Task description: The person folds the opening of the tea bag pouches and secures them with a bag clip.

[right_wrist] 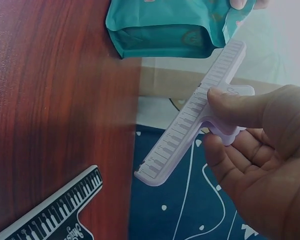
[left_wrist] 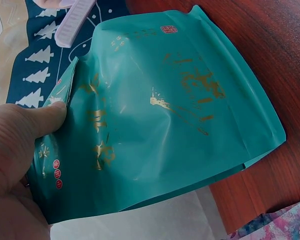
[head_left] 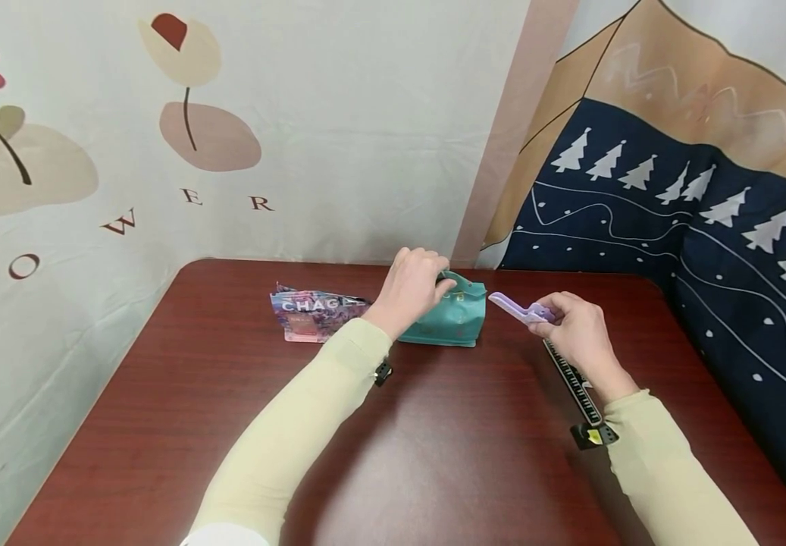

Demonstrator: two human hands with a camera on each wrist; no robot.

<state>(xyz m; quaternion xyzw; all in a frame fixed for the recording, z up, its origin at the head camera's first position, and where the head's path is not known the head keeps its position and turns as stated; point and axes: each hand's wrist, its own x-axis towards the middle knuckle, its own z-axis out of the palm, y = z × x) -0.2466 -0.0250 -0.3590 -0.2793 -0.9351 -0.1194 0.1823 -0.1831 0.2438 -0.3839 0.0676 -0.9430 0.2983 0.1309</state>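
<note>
Head view: nearest, a black clip [head_left: 573, 383] lies on the bench [head_left: 461, 440], unused. Beyond it, the fingers of the right hand [head_left: 580, 334] pinch a purple clip [head_left: 518, 310] by its handles, not yet on the green bag [head_left: 450, 318]. That bag sits farther off on the bench, its top seemingly folded, clamped in the fingers of the left hand [head_left: 411, 287]. Whether the pinkish bag [head_left: 317, 315] alongside is clipped cannot be told.

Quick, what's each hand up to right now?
Left hand: holding the teal bag by its top.
Right hand: pinching the lilac clip between thumb and fingers.
</note>
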